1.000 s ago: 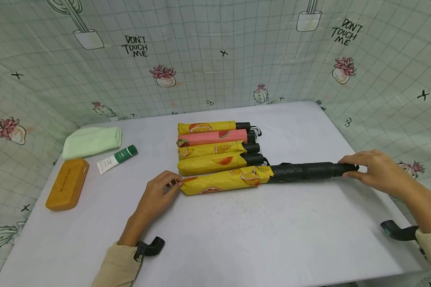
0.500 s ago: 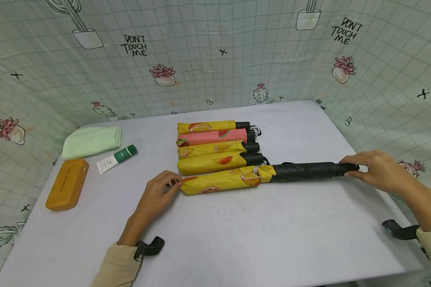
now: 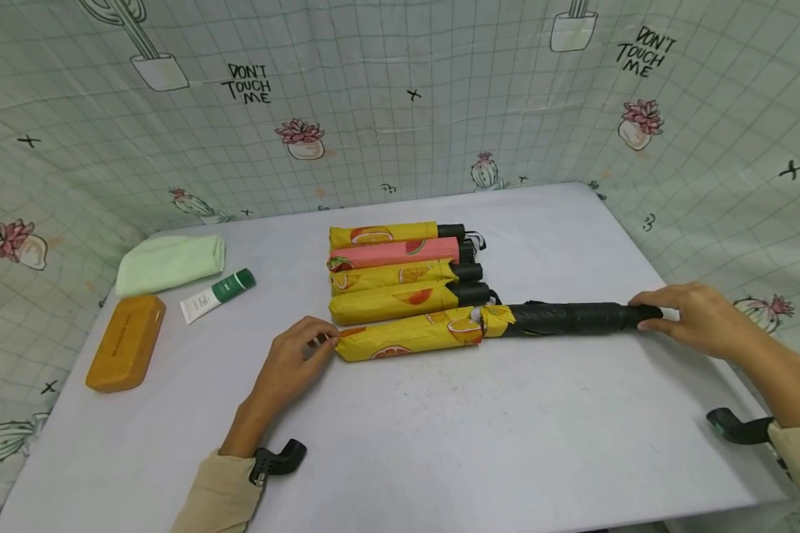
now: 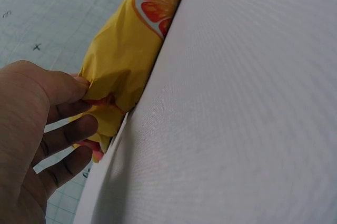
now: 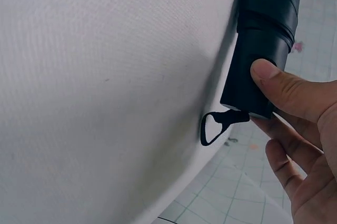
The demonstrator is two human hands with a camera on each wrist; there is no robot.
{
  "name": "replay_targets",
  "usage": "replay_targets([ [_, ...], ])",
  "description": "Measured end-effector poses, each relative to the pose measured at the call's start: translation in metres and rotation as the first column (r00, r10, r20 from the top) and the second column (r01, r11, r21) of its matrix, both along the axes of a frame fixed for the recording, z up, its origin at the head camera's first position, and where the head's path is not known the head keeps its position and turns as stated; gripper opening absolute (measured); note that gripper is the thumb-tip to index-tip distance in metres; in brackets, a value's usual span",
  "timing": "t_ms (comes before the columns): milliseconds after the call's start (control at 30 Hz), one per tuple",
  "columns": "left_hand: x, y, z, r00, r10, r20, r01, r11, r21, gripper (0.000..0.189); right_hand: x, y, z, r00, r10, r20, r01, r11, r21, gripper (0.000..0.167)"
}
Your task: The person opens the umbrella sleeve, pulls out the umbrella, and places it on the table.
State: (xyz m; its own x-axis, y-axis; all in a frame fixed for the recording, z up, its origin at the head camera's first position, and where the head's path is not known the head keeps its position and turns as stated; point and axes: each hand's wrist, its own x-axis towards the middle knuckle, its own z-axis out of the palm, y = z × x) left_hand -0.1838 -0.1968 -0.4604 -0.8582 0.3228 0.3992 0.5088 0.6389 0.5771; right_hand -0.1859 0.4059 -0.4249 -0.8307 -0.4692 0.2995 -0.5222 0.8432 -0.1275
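L hand [image 3: 300,352] pinches the end of a yellow citrus-print umbrella sleeve [image 3: 407,339]; R hand [image 3: 700,318] grips the handle [image 5: 250,74] of a blk folded umbrella [image 3: 567,318], other end at sleeve's mouth. Both on wht table [image 3: 440,444], nr 4 sleeved umbrellas [image 3: 393,302].

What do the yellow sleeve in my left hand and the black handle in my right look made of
Yellow sleeve: probably thin synthetic fabric, mostly matte, given its soft creases. Black handle: likely smooth, matte plastic, with straight, unwrinkled sides.
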Motion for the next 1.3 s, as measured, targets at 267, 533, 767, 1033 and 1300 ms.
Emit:
replay_targets([
  [267,-0.002,-0.002,0.001,1.0,0.002,-0.016,-0.002,1.0,0.009,0.011,-0.003,-0.001,-0.004,1.0,0.002,-0.013,-0.002,1.0,-0.019,0.042],
  [533,-0.003,-0.004,0.003,1.0,-0.004,-0.015,0.004,1.0,0.02,0.008,-0.004,-0.002,-0.007,0.999,-0.013,0.051,0.015,0.999,-0.039,0.042],
  [767,-0.008,-0.006,0.007,1.0,0.014,-0.027,-0.013,0.998,0.057,0.009,-0.004,-0.003,-0.003,0.995,-0.05,0.084,0.053,0.998,-0.036,0.039],
  [1033,-0.021,-0.002,0.005,0.998,0.056,-0.023,-0.053,0.993,0.103,0.018,-0.009,-0.01,0.022,0.985,-0.107,0.136,0.113,0.993,-0.032,0.03],
  [1300,-0.033,0.001,0.005,0.999,0.052,-0.005,-0.051,0.994,0.099,0.019,-0.016,-0.034,0.029,0.984,-0.089,0.153,0.097,0.994,-0.051,0.031],
])
